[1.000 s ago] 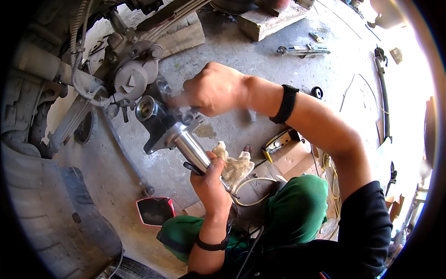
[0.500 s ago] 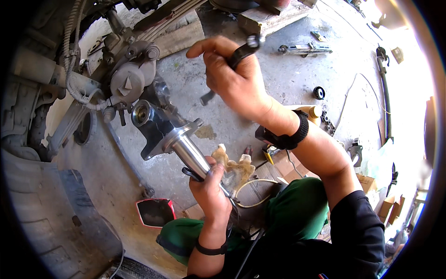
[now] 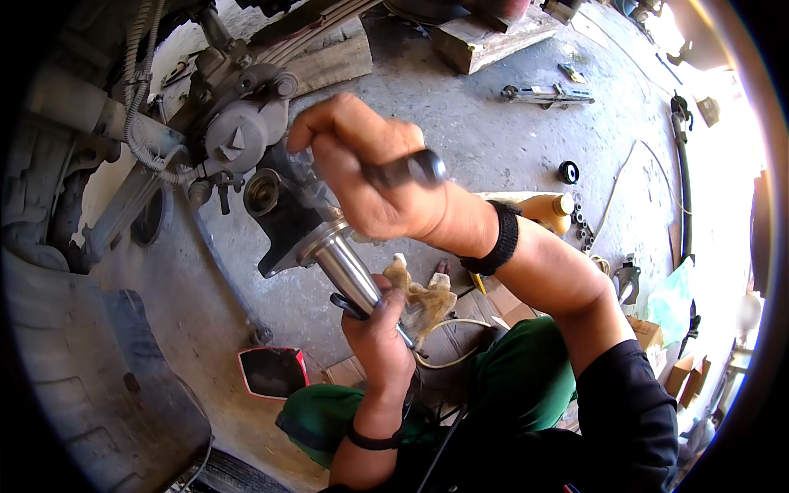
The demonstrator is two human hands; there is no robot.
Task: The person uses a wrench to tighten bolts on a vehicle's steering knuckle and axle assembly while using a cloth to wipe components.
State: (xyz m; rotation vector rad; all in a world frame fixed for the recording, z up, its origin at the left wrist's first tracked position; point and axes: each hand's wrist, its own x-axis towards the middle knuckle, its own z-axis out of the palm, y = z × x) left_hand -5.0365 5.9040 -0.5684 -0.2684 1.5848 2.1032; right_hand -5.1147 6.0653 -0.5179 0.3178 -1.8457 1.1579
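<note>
A dark steering knuckle [image 3: 279, 222] with a shiny steel spindle [image 3: 345, 269] points down toward me. Around the spindle's near end my left hand [image 3: 380, 341] is closed, with a small black loop [image 3: 349, 306] beside its thumb. My right hand [image 3: 362, 164] is closed around a dark tool with a rounded end [image 3: 411, 169], just above the knuckle's flange. Motion blur hides the tool's exact kind, and this hand covers part of the knuckle's far side. A stained cloth glove [image 3: 429, 304] lies beyond my left hand.
A ribbed hose [image 3: 131, 99] and a round housing [image 3: 234, 141] are at the upper left. A red-edged box [image 3: 273, 374] stands on the floor. Wooden blocks [image 3: 489, 41], a yellowish bottle [image 3: 546, 209] and a black ring [image 3: 568, 172] lie farther off.
My right hand has come down and left with the dark tool, close over the knuckle. My left hand keeps its hold on the spindle. The whole view has shifted slightly.
</note>
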